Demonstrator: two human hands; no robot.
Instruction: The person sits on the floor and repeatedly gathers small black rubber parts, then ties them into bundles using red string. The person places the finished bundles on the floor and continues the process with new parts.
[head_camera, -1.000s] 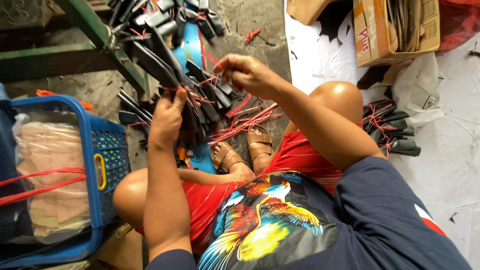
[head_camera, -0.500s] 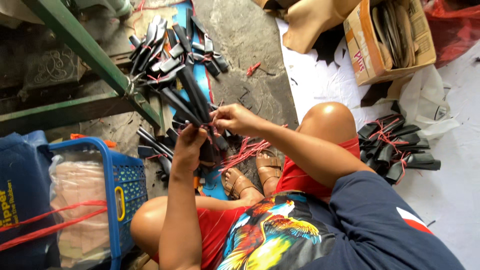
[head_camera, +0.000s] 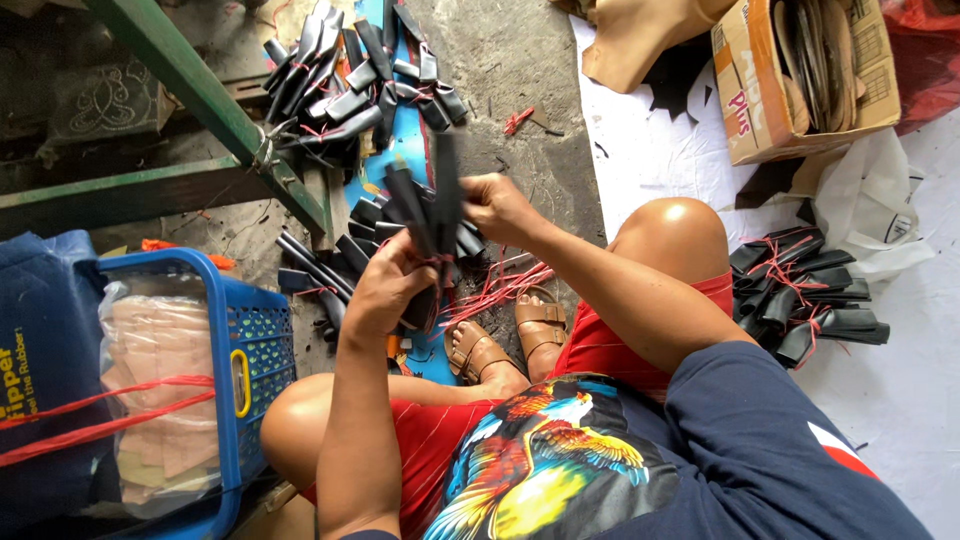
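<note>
Change: the bundle of black rubber strips (head_camera: 432, 235) now stands more upright than half a second ago, and the right hand has moved from its lower end to its top.
Left hand (head_camera: 385, 285): closed around the bundle's lower part, beside its red string tie.
Right hand (head_camera: 500, 207): fingers pinched on the bundle's upper side.
Bundle: above the sandalled feet (head_camera: 510, 340), long axis pointing away from the person.
Floor (head_camera: 520, 80): bare grey concrete, loose red strings (head_camera: 495, 290), more strip bundles (head_camera: 345, 85).
Sides: blue basket (head_camera: 250, 350) left; tied black bundles (head_camera: 805, 295) on white sheet (head_camera: 900, 380) right.
Far: cardboard box (head_camera: 800, 75), green metal frame (head_camera: 190, 80).
</note>
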